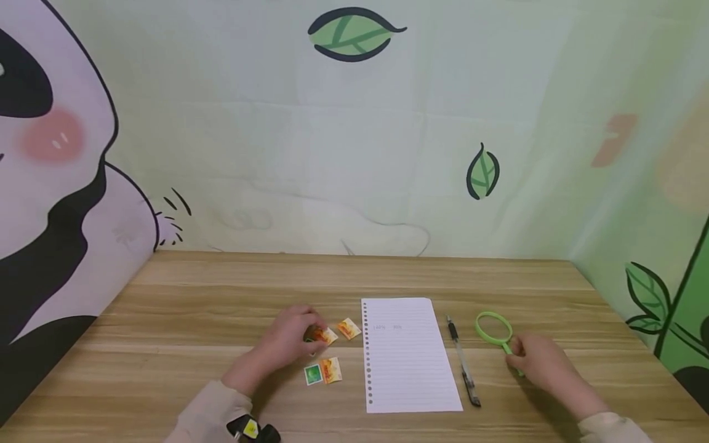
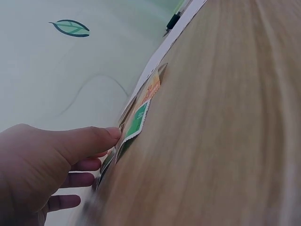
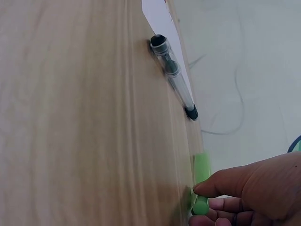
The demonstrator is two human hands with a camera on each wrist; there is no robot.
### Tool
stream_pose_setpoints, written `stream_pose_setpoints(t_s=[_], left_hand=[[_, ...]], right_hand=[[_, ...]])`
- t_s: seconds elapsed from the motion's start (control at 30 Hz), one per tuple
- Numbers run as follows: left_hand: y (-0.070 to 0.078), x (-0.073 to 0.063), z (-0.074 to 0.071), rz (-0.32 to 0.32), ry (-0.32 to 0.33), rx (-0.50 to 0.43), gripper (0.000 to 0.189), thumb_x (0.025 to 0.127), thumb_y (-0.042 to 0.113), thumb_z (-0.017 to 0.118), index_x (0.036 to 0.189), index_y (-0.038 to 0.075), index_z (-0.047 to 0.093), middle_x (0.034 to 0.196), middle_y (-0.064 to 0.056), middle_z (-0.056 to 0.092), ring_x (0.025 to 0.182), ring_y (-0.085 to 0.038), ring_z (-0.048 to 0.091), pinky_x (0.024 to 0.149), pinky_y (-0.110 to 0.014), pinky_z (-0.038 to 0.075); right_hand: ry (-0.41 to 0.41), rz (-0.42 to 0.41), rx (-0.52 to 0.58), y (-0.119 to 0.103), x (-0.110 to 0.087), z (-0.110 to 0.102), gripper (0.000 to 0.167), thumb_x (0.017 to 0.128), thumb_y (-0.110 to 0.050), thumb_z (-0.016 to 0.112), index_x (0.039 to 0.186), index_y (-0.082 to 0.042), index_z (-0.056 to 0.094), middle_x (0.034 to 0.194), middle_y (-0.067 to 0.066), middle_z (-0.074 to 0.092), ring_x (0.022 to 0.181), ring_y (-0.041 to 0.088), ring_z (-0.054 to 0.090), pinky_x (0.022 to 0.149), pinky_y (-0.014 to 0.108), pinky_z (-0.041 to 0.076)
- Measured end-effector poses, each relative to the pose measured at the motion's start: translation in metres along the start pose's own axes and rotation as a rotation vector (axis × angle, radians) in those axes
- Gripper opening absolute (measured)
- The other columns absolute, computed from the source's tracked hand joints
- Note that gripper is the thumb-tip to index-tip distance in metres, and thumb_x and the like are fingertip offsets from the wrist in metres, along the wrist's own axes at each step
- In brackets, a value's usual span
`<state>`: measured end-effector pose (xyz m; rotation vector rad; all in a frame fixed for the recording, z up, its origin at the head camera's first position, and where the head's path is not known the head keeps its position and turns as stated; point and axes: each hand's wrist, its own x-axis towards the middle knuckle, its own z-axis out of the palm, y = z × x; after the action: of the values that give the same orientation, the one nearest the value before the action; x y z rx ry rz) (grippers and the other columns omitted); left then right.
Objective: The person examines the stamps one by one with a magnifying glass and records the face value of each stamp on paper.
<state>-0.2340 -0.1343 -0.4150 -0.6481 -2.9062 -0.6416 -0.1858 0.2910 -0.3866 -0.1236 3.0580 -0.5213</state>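
Note:
My left hand [image 1: 290, 335] reaches over the small stamps left of the paper. Its thumb [image 2: 110, 133] is at the edge of the stamps, with the other fingers loosely bent; whether it lifts one cannot be seen. Near the fingertips lies an orange stamp [image 1: 327, 336], and a greenish one is partly hidden under the hand. Another orange stamp [image 1: 349, 328] lies beside the paper. Closer to me, a green stamp [image 1: 312, 375] sits against an orange-yellow stamp [image 1: 332, 370]. My right hand [image 1: 545, 363] pinches the handle of a green magnifying glass [image 1: 508, 346], its ring lying toward the back.
A lined sheet [image 1: 410, 369] with punched holes and faint writing lies mid-table. Right of it rests a black-and-clear pen [image 1: 464, 363]. The wooden table [image 1: 221, 283] meets a wall [image 1: 249, 154] painted with leaves and a panda. A black device sits on the left wrist.

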Motion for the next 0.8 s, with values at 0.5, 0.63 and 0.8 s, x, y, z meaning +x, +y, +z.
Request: stream_pose_setpoints(t_s=[0.5, 0.63, 0.8], left_hand=[[0.001, 0.001, 0.002, -0.010, 0.001, 0.000, 0.026, 0.076, 0.025, 0.081, 0.097, 0.011, 0.071, 0.102, -0.002, 0.065, 0.101, -0.024, 0.058, 0.093, -0.044, 0.046], [0.001, 0.001, 0.002, -0.020, -0.007, -0.002, 0.026, 0.077, 0.025, 0.080, 0.097, 0.012, 0.071, 0.103, -0.002, 0.064, 0.101, -0.023, 0.058, 0.093, -0.043, 0.046], [0.000, 0.000, 0.002, -0.023, -0.007, -0.005, 0.026, 0.077, 0.026, 0.080, 0.098, 0.013, 0.071, 0.103, -0.001, 0.063, 0.102, -0.023, 0.057, 0.094, -0.043, 0.046]], right_hand=[[0.036, -0.049, -0.022, -0.015, 0.009, -0.026, 0.019, 0.088, -0.015, 0.064, 0.077, -0.010, 0.049, 0.065, -0.002, 0.044, 0.057, 0.013, 0.038, 0.050, 0.024, 0.028], [0.043, -0.080, -0.048, -0.029, 0.015, -0.035, 0.014, 0.088, -0.015, 0.064, 0.081, -0.009, 0.053, 0.069, 0.000, 0.053, 0.059, 0.014, 0.041, 0.051, 0.025, 0.032], [0.065, -0.159, -0.059, -0.050, 0.023, -0.044, 0.013, 0.088, -0.014, 0.065, 0.083, -0.007, 0.055, 0.074, 0.002, 0.059, 0.059, 0.013, 0.043, 0.051, 0.025, 0.035]])
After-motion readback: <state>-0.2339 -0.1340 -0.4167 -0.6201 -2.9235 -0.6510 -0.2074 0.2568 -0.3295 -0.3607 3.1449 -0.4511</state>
